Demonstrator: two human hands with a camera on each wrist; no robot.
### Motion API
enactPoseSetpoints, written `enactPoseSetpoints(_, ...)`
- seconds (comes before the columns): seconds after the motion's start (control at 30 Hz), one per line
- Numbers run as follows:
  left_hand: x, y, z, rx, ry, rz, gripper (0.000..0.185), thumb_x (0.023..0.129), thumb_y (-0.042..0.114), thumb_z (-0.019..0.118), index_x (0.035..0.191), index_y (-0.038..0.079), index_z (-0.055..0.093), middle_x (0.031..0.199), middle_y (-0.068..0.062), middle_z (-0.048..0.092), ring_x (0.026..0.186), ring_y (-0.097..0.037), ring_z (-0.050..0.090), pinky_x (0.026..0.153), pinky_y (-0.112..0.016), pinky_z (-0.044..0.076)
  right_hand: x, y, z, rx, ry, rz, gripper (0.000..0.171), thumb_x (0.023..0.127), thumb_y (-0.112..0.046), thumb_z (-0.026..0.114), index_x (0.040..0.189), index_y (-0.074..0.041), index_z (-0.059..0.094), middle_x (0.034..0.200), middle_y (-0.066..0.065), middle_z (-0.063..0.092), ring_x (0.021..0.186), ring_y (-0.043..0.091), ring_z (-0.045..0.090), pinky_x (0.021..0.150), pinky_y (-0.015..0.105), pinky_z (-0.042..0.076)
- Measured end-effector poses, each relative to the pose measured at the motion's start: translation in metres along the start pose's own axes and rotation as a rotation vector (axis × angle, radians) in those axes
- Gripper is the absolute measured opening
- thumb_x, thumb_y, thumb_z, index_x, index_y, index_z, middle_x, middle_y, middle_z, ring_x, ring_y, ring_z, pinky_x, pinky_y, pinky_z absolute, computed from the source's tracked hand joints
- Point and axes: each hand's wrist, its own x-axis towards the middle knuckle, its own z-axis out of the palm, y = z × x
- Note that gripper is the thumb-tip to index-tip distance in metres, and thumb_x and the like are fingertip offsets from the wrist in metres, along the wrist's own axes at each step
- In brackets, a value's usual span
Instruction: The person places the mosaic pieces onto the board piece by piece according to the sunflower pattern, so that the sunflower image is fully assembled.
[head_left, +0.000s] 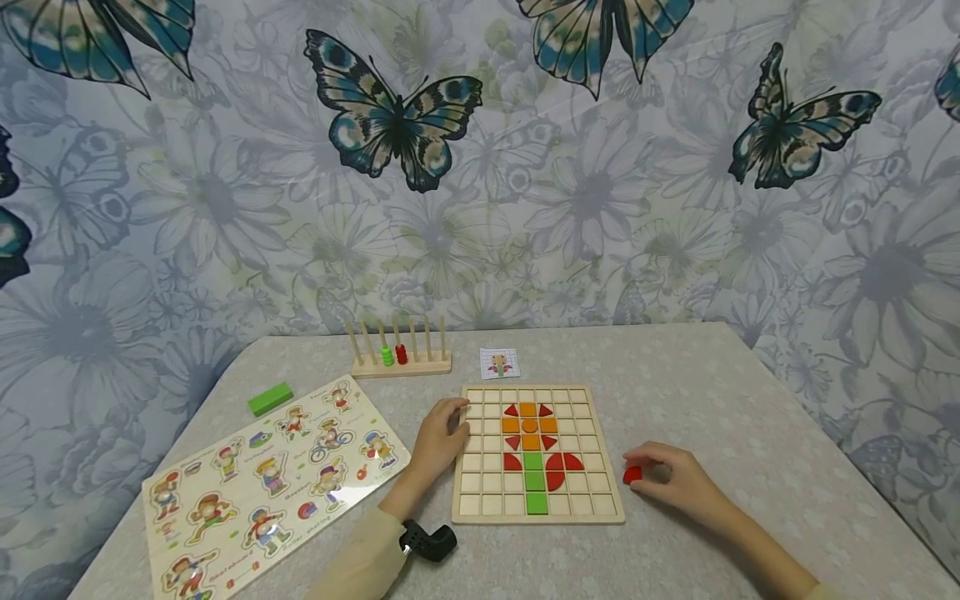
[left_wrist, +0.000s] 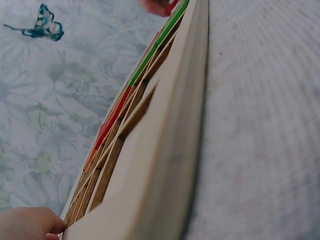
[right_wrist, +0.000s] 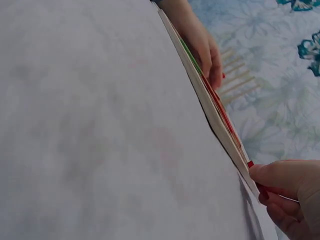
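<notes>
A square wooden grid board (head_left: 480,483) lies on the table, with orange squares (head_left: 528,409), green squares (head_left: 534,481) and red quarter-circle pieces (head_left: 573,462) in its cells. Small red triangles (head_left: 512,441) sit around the orange group. My left hand (head_left: 442,437) touches the board's left edge with thumb and fingertips. Off the board's right side, my right hand (head_left: 678,479) pinches a small red piece (head_left: 632,474) between thumb and fingers; its full shape is covered. In the right wrist view, that red piece (right_wrist: 263,192) shows between the fingertips.
A picture card (head_left: 499,363) lies behind the board. Left of it stands a wooden peg rack (head_left: 402,367) with green and red beads. A large puzzle board with children figures (head_left: 247,479) lies at left, a green block (head_left: 270,399) beside it. Butterfly-patterned cloth hangs behind the table.
</notes>
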Motion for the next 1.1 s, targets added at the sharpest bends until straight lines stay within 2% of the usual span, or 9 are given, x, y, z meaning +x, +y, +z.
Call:
enactPoseSetpoints(0.13, 0.0, 0.0, -0.001, 0.001, 0.005, 0.009, 0.034, 0.086, 0.004, 0.06, 0.12, 0.0, 0.06, 0.124, -0.015, 0.061, 0.119, -0.029, 0.057, 0.103, -0.043, 0.047, 0.017, -0.004, 0.017, 0.028, -0.023, 0.0, 0.035, 0.074, -0.004, 0.078, 0.107, -0.001, 0.067, 0.093, 0.007, 0.071, 0.083, 0.005, 0.063, 0.073, 0.021, 0.054)
enactPoseSetpoints(0.3, 0.0, 0.002, -0.001, -0.001, 0.002, 0.007, 0.034, 0.086, 0.004, 0.06, 0.12, 0.0, 0.06, 0.124, -0.016, 0.06, 0.119, -0.03, 0.057, 0.103, -0.043, 0.047, 0.04, -0.015, 0.04, 0.084, -0.093, 0.105, 0.04, 0.079, -0.01, 0.076, 0.115, -0.002, 0.063, 0.096, 0.005, 0.071, 0.088, 0.005, 0.063, 0.079, 0.022, 0.054)
enactPoseSetpoints(0.4, 0.001, 0.002, -0.001, 0.002, 0.005, 0.011, 0.034, 0.086, 0.004, 0.06, 0.12, 0.0, 0.06, 0.123, -0.016, 0.06, 0.119, -0.03, 0.057, 0.103, -0.043, 0.047, 0.055, -0.025, 0.056, 0.129, -0.135, 0.137, 0.04, 0.081, -0.013, 0.074, 0.118, -0.002, 0.062, 0.099, 0.005, 0.07, 0.089, 0.007, 0.063, 0.081, 0.023, 0.054)
enactPoseSetpoints(0.57, 0.0, 0.002, -0.001, 0.001, 0.01, 0.032, 0.034, 0.085, 0.001, 0.06, 0.119, -0.002, 0.06, 0.122, -0.017, 0.061, 0.118, -0.031, 0.058, 0.101, -0.044, 0.047, 0.075, -0.04, 0.08, 0.153, -0.202, 0.122, 0.04, 0.082, -0.014, 0.072, 0.119, -0.002, 0.062, 0.098, 0.005, 0.07, 0.09, 0.011, 0.063, 0.08, 0.022, 0.055)
enactPoseSetpoints(0.67, 0.0, 0.004, -0.001, -0.004, 0.008, 0.029, 0.034, 0.085, 0.001, 0.06, 0.119, -0.002, 0.06, 0.122, -0.017, 0.06, 0.118, -0.032, 0.058, 0.101, -0.045, 0.047, 0.085, -0.044, 0.091, 0.163, -0.219, 0.095, 0.039, 0.082, -0.014, 0.073, 0.118, -0.003, 0.063, 0.098, 0.006, 0.07, 0.09, 0.014, 0.065, 0.078, 0.024, 0.056)
enactPoseSetpoints(0.87, 0.001, 0.005, -0.001, 0.012, 0.003, 0.029, 0.034, 0.086, 0.003, 0.06, 0.119, -0.001, 0.06, 0.122, -0.016, 0.061, 0.117, -0.031, 0.059, 0.1, -0.045, 0.048, 0.102, -0.048, 0.109, 0.161, -0.237, 0.048, 0.039, 0.081, -0.014, 0.074, 0.117, -0.002, 0.063, 0.099, 0.007, 0.07, 0.091, 0.017, 0.064, 0.083, 0.025, 0.054)
enactPoseSetpoints(1.1, 0.001, 0.004, -0.002, 0.02, 0.006, 0.031, 0.034, 0.085, 0.001, 0.06, 0.118, -0.001, 0.061, 0.12, -0.016, 0.062, 0.114, -0.031, 0.06, 0.099, -0.045, 0.048, 0.113, -0.053, 0.125, 0.131, -0.271, -0.005, 0.037, 0.08, -0.012, 0.075, 0.114, -0.003, 0.065, 0.093, 0.006, 0.069, 0.079, 0.01, 0.058, 0.069, 0.018, 0.05)
